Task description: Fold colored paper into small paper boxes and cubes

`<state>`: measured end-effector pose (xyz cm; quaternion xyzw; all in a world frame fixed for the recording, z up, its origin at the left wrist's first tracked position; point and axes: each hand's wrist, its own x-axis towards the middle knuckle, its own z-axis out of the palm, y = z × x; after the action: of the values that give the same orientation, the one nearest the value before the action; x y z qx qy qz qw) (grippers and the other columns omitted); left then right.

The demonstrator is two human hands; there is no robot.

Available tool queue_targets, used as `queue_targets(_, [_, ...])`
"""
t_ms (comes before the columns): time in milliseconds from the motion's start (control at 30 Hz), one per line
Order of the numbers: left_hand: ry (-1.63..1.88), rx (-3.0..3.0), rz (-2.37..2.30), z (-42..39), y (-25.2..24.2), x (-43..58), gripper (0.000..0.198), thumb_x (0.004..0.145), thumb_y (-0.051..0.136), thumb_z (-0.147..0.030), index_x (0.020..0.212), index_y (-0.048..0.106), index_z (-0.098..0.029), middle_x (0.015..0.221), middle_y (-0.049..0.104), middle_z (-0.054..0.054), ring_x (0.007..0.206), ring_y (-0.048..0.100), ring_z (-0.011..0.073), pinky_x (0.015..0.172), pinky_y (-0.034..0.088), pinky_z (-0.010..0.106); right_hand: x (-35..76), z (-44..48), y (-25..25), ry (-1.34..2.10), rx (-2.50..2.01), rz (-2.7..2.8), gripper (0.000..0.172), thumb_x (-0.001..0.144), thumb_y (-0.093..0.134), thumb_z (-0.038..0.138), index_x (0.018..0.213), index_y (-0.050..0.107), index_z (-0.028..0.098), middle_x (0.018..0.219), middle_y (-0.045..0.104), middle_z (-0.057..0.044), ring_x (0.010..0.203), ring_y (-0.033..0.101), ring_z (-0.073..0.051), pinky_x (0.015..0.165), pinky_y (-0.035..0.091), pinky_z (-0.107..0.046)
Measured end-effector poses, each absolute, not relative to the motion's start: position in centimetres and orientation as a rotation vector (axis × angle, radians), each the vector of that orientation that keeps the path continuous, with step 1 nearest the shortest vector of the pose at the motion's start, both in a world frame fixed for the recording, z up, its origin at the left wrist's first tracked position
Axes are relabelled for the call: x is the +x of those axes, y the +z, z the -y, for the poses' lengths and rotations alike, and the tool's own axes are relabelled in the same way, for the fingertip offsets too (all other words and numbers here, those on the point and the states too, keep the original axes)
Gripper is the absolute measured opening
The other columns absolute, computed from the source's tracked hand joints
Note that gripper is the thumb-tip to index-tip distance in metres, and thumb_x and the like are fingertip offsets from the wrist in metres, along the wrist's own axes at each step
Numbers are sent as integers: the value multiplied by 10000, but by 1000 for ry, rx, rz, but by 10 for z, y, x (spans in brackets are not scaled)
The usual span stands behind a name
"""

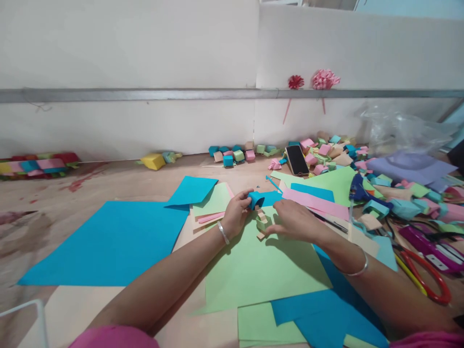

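Observation:
My left hand [236, 213] is closed on a small folded piece of blue paper [256, 199], pinched at its left side. My right hand [295, 220] hovers over the light green sheet [264, 275], thumb spread away from its bent fingers, with nothing visible in its grip. Near that thumb lies a small green folded paper piece [261, 223], with little peach paper bits around it; whether the thumb touches them I cannot tell. Behind the hands lies a blue strip of paper [271, 197]. A pink paper strip [319, 205] is just beyond my right hand.
A large blue sheet [108, 241] spreads to the left. Paper cubes [228, 160] line the wall, with a bigger heap at right. There too are a phone [297, 160], a blue glue gun [358, 189], a pen [335, 224], red-handled scissors [427, 278] and a purple device [431, 249].

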<state>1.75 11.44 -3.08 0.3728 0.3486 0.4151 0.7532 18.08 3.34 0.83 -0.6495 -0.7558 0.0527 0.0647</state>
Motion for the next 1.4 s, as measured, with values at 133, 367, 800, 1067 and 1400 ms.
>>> queue_targets(133, [906,818,-751,-114,-30,18,359,713,646,-142,1072,643,-158,782,652,31,659,604,137,617,477,241,179,-35,2,164,-1940,2338,445,744,646,602,808,607,163,864,640,-124,818,596,-269,581,289,-287])
queue_targets(367, [912,822,-738,-114,-29,19,313,714,647,-149,1027,653,-142,779,658,37,674,610,148,651,492,257,175,-40,-7,249,-1927,2249,441,727,640,616,794,578,185,850,632,-80,781,573,-224,574,278,-275])
queue_targets(800, [956,835,-704,-113,-30,19,282,696,679,-192,973,680,-142,810,681,41,714,597,145,644,461,226,181,-53,-14,296,-1790,1911,241,711,648,247,926,554,193,916,594,-41,869,557,-193,692,408,-272])
queue_targets(1067, [1054,856,-676,-114,-31,19,328,659,720,-193,981,671,-156,925,674,38,808,608,165,714,473,259,188,-61,-20,408,-1671,1788,401,629,709,124,1021,632,170,1166,525,-128,1013,575,-217,715,512,-294])
queue_targets(1400, [1082,1068,-664,-109,-28,16,403,677,746,-229,1069,663,-183,1027,674,73,939,614,210,798,491,316,188,-59,-11,362,-1749,1906,159,738,682,278,779,580,163,762,556,-18,717,546,-169,644,425,-280])
